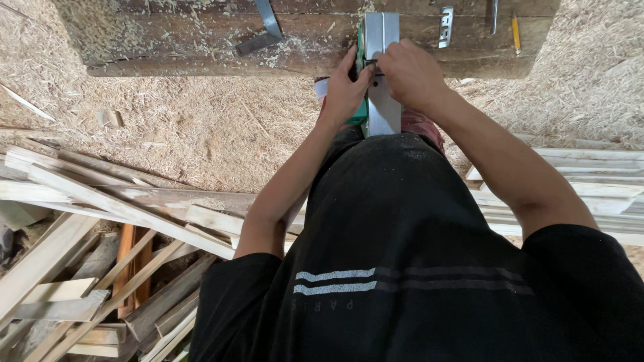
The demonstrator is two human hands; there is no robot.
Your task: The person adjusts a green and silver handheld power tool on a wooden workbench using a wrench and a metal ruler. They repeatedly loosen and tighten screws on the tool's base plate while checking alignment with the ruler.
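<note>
A green power planer [380, 67] lies upside down in front of me, its flat grey metal sole facing up, one end resting on the edge of a dark wooden workbench [201, 40]. My left hand [347, 86] grips the planer's left side near the middle. Over the middle of the sole, my right hand [410, 72] has its fingers pinched on a small dark part that I cannot make out.
On the bench lie a metal square [263, 30], a flat metal blade [445, 27], a yellow pencil [516, 33] and wood shavings. Sawdust covers the floor. Wooden slats [100, 228] pile at the lower left; stacked pale boards [590, 188] lie at the right.
</note>
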